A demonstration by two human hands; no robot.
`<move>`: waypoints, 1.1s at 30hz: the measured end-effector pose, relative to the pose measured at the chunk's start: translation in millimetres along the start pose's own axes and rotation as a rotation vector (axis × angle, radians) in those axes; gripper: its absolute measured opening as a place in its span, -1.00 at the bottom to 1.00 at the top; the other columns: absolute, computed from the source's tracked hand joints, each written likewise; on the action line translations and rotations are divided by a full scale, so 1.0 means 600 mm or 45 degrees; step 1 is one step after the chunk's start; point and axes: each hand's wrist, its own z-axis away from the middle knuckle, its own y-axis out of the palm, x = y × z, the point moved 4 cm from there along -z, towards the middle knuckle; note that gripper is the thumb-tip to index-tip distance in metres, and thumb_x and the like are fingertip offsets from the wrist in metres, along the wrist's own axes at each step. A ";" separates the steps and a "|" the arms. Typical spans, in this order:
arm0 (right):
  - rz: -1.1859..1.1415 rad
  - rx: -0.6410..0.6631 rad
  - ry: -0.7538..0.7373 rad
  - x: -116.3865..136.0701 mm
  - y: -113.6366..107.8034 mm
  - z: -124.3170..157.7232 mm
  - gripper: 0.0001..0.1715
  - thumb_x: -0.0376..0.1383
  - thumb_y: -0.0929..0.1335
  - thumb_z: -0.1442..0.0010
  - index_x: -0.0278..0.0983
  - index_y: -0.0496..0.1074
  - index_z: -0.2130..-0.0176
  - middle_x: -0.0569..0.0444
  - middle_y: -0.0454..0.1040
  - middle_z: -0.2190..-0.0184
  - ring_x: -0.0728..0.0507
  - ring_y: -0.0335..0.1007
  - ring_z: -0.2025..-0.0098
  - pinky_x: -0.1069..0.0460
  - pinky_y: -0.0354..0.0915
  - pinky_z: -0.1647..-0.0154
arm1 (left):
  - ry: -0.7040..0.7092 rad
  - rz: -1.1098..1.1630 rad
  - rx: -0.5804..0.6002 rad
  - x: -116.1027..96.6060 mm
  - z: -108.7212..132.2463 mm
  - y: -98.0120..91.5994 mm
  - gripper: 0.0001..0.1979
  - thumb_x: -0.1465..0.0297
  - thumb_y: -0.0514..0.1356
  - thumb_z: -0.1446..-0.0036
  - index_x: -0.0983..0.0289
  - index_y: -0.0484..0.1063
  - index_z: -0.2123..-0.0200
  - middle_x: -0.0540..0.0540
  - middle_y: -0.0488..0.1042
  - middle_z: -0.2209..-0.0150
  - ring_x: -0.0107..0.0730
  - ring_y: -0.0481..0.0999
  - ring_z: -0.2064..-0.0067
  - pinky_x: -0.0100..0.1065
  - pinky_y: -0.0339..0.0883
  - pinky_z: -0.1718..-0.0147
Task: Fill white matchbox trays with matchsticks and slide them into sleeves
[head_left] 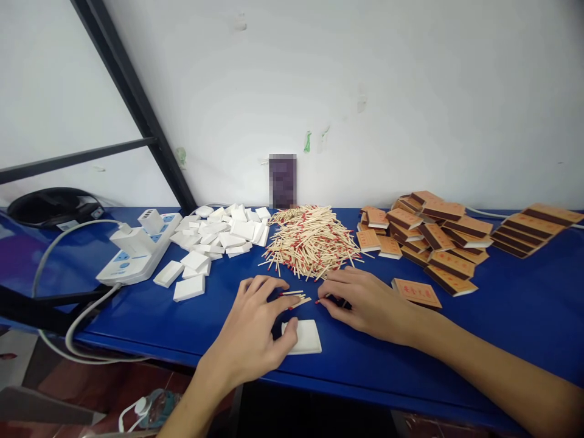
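Note:
My left hand (258, 322) lies with fingers spread, its index finger over a few loose matches (298, 299). Its thumb rests at the left edge of a white matchbox tray (307, 337), whose inside I cannot make out. To the right, my right hand (360, 301) has its fingers and thumb pinched together. A red match head (318, 302) pokes out at its fingertips; how many matches it holds is hidden. Just beyond both hands rises a large heap of red-tipped matches (314, 240). An orange-brown matchbox sleeve (417, 292) lies beside my right wrist.
White trays (214, 231) are piled at the back left, near a power strip (141, 249) with plugs and cables. Printed matchbox sleeves (429, 231) form a pile at the back right, with a stacked row (533, 228) farther right. The blue table (502, 340) meets a white wall.

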 end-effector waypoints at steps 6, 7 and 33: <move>0.005 -0.005 -0.034 0.003 -0.001 -0.001 -0.83 -0.35 0.27 -0.32 -0.26 0.45 0.26 0.05 0.50 0.32 -0.10 0.39 0.31 -0.01 0.23 0.24 | -0.022 -0.035 -0.021 0.001 -0.003 0.001 -0.69 0.39 0.13 -0.20 0.11 0.51 0.01 0.08 0.42 -0.03 -0.10 0.33 -0.08 -0.03 0.18 -0.04; 0.006 -0.005 -0.041 0.003 -0.001 -0.002 -0.82 -0.35 0.26 -0.33 -0.26 0.45 0.26 0.05 0.50 0.33 -0.10 0.39 0.31 -0.01 0.23 0.25 | -0.022 -0.037 -0.028 0.001 -0.003 0.001 -0.69 0.39 0.13 -0.20 0.11 0.51 0.00 0.09 0.42 -0.03 -0.10 0.32 -0.08 -0.03 0.18 -0.05; -0.010 0.002 -0.072 0.011 -0.003 -0.003 -0.81 -0.33 0.26 -0.34 -0.25 0.46 0.26 0.06 0.50 0.35 -0.10 0.38 0.32 -0.02 0.23 0.20 | 0.008 -0.007 0.005 0.000 0.001 0.001 -0.68 0.39 0.12 -0.21 0.14 0.50 -0.01 0.11 0.40 -0.05 -0.09 0.30 -0.10 -0.03 0.17 -0.07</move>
